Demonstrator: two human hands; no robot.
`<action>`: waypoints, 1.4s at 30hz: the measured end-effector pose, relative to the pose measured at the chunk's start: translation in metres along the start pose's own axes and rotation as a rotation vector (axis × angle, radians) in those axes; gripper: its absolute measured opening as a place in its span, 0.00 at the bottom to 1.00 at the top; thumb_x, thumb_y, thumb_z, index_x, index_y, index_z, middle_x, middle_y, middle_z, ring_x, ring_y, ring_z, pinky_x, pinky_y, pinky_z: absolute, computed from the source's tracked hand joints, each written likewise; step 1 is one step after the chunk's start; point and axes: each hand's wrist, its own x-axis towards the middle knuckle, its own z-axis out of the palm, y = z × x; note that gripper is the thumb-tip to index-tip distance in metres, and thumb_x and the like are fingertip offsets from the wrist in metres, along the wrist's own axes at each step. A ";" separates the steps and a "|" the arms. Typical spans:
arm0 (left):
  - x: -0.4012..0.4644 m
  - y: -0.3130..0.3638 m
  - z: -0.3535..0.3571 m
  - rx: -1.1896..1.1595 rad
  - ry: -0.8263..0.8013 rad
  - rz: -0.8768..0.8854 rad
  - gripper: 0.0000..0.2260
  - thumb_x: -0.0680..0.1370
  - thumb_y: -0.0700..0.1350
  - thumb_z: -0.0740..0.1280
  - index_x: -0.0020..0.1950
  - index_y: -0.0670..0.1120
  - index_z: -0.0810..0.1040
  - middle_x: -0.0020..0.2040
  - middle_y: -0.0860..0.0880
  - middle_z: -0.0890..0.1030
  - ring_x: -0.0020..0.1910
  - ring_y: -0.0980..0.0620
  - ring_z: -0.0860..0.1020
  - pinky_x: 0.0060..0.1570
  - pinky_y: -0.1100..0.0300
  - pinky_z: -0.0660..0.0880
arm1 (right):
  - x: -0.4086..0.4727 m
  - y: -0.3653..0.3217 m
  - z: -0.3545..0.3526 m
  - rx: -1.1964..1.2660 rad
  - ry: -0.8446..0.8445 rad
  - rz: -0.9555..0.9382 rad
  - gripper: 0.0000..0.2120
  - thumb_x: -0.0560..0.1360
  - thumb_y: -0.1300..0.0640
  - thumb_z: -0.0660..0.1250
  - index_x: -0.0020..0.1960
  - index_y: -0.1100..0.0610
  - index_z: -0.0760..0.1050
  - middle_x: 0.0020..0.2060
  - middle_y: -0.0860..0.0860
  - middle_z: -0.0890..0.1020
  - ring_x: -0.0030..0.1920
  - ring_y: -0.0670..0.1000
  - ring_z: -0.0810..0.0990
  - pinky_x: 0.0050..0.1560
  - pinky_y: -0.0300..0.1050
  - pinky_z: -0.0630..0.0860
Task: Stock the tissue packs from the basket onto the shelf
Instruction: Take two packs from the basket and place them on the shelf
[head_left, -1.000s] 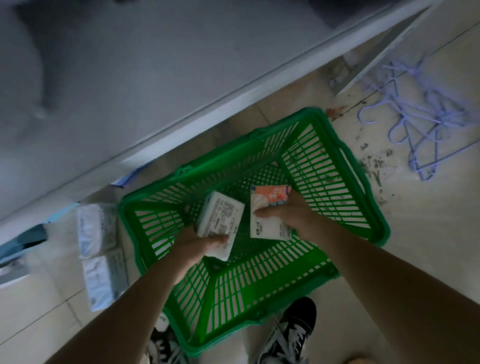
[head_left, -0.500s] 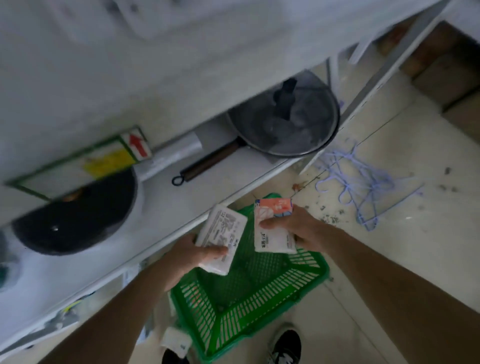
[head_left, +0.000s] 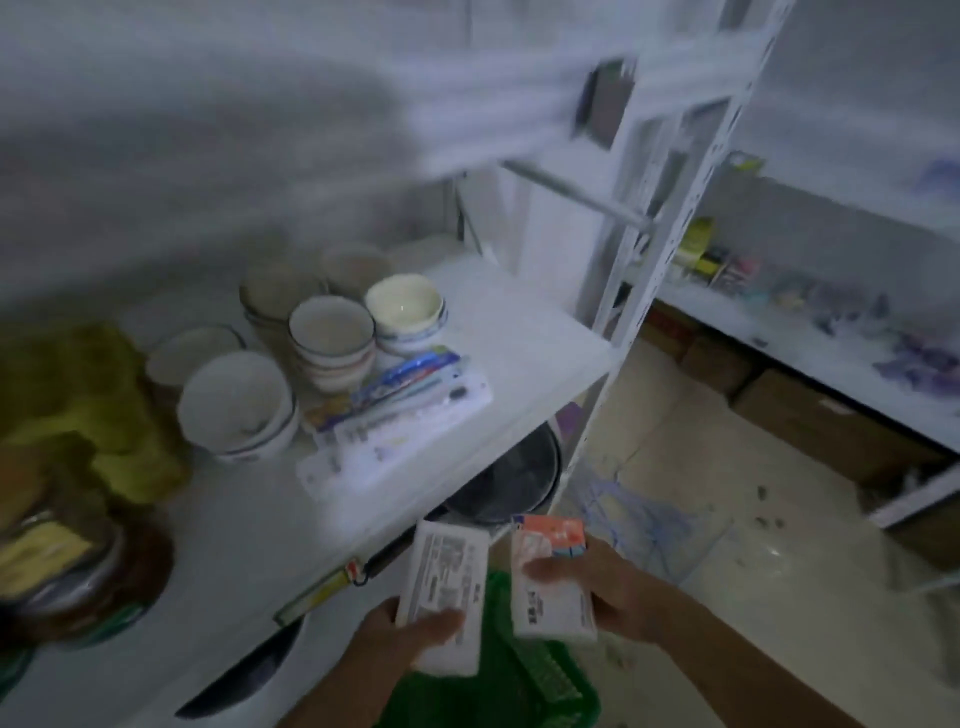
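My left hand grips a white tissue pack with its printed back facing me. My right hand holds a second tissue pack, white with an orange-red top end. Both packs hover side by side just in front of the white shelf, slightly below its front edge. The green basket sits on the floor beneath my hands, mostly hidden by them and the packs.
On the shelf stand stacks of white bowls, flat packaged items, and a yellow-green bundle at left. A dark pan lies on the lower shelf. Purple hangers litter the floor; cardboard boxes sit under another shelf at right.
My hands lifted both packs out of the basket and up towards the shelf. The view rose from the floor and lower shelf to the shelf with bowls.
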 end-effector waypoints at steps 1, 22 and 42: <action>-0.013 0.021 0.003 -0.003 -0.013 0.032 0.21 0.62 0.37 0.84 0.51 0.47 0.84 0.55 0.44 0.86 0.60 0.40 0.81 0.69 0.39 0.73 | -0.014 -0.019 -0.001 0.014 0.010 -0.019 0.27 0.65 0.59 0.83 0.60 0.63 0.79 0.53 0.66 0.86 0.54 0.67 0.86 0.56 0.63 0.83; -0.283 0.292 0.016 0.216 -0.362 0.453 0.18 0.71 0.43 0.77 0.59 0.39 0.81 0.49 0.42 0.89 0.43 0.48 0.88 0.34 0.59 0.83 | -0.270 -0.303 0.043 -0.040 -0.135 -0.394 0.13 0.72 0.62 0.72 0.57 0.60 0.79 0.49 0.59 0.89 0.47 0.56 0.90 0.42 0.50 0.86; -0.442 0.278 -0.233 -0.133 0.244 0.610 0.22 0.71 0.46 0.81 0.62 0.42 0.83 0.59 0.43 0.87 0.54 0.47 0.87 0.51 0.52 0.84 | -0.247 -0.408 0.371 -0.279 -0.525 -0.395 0.20 0.72 0.58 0.75 0.63 0.59 0.79 0.59 0.58 0.86 0.52 0.55 0.88 0.58 0.55 0.84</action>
